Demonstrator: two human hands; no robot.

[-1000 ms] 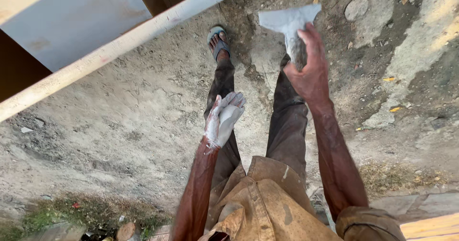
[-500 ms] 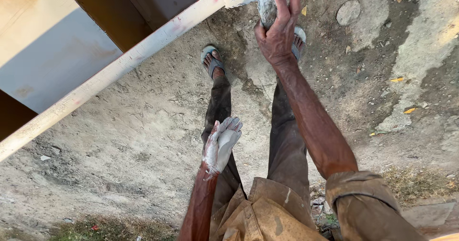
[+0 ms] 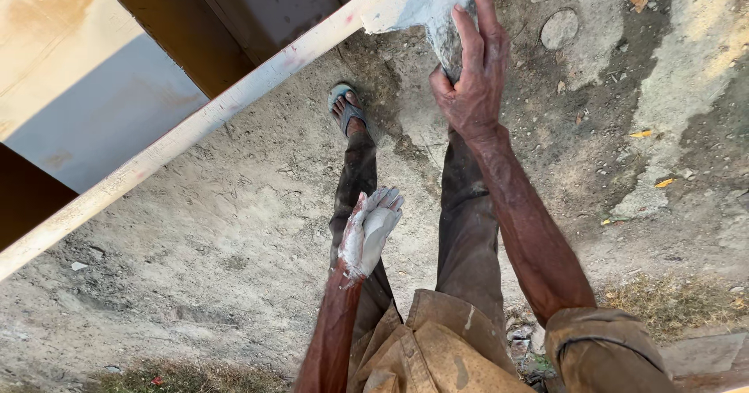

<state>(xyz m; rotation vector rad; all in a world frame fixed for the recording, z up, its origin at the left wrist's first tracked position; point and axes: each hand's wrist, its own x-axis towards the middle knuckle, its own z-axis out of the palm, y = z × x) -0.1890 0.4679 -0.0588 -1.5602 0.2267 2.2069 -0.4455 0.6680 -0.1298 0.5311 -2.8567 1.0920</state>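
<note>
Right hand [image 3: 472,81] grips the grey cloth [image 3: 437,7] against the white rail [image 3: 234,104]; press flat, firmly. Left hand [image 3: 370,229] hangs open, paint-coated.

A crumpled pale grey-white cloth [image 3: 425,7] is pressed against a long white-painted rail [image 3: 195,132] tinged with faint pink smears. The left hand [image 3: 369,233] is coated in whitish-grey paste, while the right hand [image 3: 472,81] is left bare and brown. Dark brown, dust-streaked trousers [image 3: 468,237] and a mustard-tan shirt [image 3: 437,354] are seen above grey-beige dirt ground [image 3: 195,260], which is dotted with yellow leaves [image 3: 651,159]. A grey-blue sandal [image 3: 343,104] is worn.
</note>
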